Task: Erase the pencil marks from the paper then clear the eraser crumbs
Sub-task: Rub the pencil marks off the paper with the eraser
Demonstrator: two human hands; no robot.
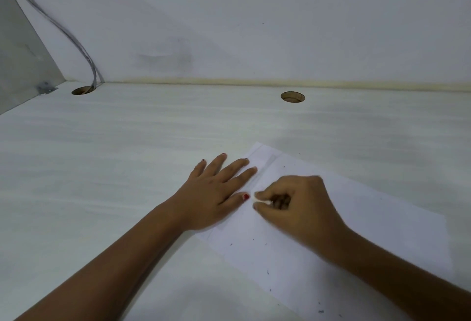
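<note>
Worktop (127, 155): pale and wood-grained, met by a wall along its back edge.
Paper (369, 231): one white sheet, laid flat toward the near right of the worktop, askew to its edges and well apart from the back edge. Its right part is cut off by the frame.
Pencil marks (271, 162): faint grey ruled lines are seen near the sheet's far corner. Whether more remain under the hands cannot be told.
Left hand (216, 193): laid palm down across the sheet's left edge, partly on the worktop. Its fingers (239, 167) are straight and spread, grasping nothing. It is judged to be placed so that the sheet is pinned and kept from sliding or creasing under the rubbing.
Eraser (261, 201): small and white, mostly hidden, with only its tip showing just beside the left thumb and down on the paper.
Right hand (300, 208): curled over the sheet, the eraser pinched between thumb and forefinger. The other fingers (280, 202) are tucked under. A short grip near the tip is judged to give pressure and control.
Crumbs (321, 311): dark specks are scattered over the near half of the sheet, and a few lie near its far edge.
Step in hand: erasing is judged to be under way, with the clearing of crumbs not yet begun.
Cable holes (292, 97): two are cut near the back edge, one toward the back left corner with grey cables (76, 40) led into it.
</note>
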